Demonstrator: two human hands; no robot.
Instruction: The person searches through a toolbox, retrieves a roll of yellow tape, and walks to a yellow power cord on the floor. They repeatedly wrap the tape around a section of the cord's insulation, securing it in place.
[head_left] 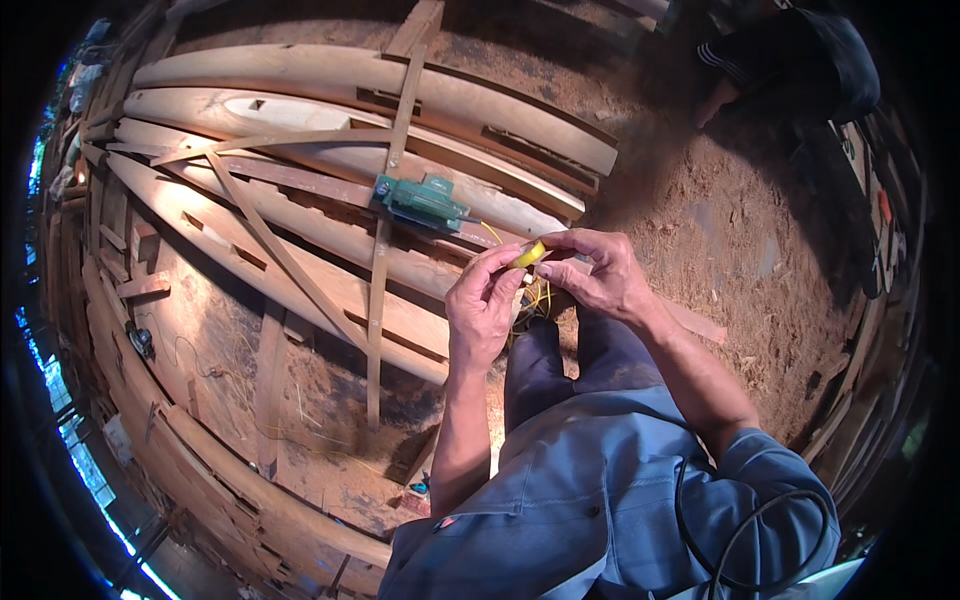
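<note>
A small roll of yellow tape [528,255] is held up between my two hands in front of my body. My left hand [485,308] pinches its left side with thumb and fingertips. From the right, my right hand [602,272] closes thumb and index finger at the roll's other edge. Just beneath my hands hangs a loose tangle of thin yellow cord [540,297], partly hidden by my fingers. Beyond my left hand, a green power tool [420,203] rests on the timbers, with a bit of yellow cord near its right end.
Long shaped timbers [330,150] with cut slots lie side by side ahead and left, crossed by thin wooden battens [378,300]. Sawdust covers the ground [720,250] on the right. Another person [790,65] bends at the far right. More planks [240,490] line the lower left.
</note>
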